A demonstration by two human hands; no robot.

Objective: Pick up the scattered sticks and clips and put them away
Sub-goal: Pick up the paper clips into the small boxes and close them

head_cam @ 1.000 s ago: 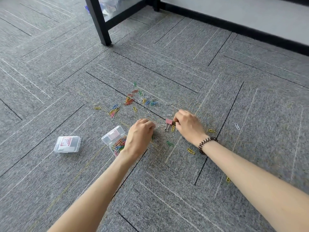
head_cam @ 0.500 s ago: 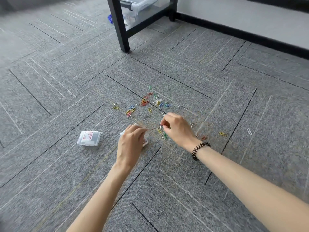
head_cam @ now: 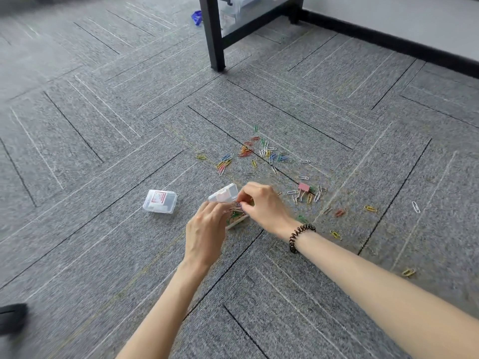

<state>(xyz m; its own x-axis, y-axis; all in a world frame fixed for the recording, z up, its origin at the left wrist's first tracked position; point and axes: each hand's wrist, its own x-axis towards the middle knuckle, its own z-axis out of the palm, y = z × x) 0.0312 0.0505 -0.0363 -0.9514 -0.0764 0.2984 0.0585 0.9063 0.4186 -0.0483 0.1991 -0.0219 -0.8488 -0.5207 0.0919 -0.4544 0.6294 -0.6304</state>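
Dropping clips (head_cam: 237, 206) into the box (head_cam: 225, 194) — your right grip (head_cam: 261, 206) pinches them, so release low inside; what your left grip (head_cam: 207, 234) holds, I cannot tell.

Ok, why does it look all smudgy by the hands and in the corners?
Head view: the left hand and right hand are smeared over the open clip box, probably from motion; head view: the carpet at top left and a dark shape at bottom left streak too; head view: the paper clips farther out look sharper, under soft, even light.
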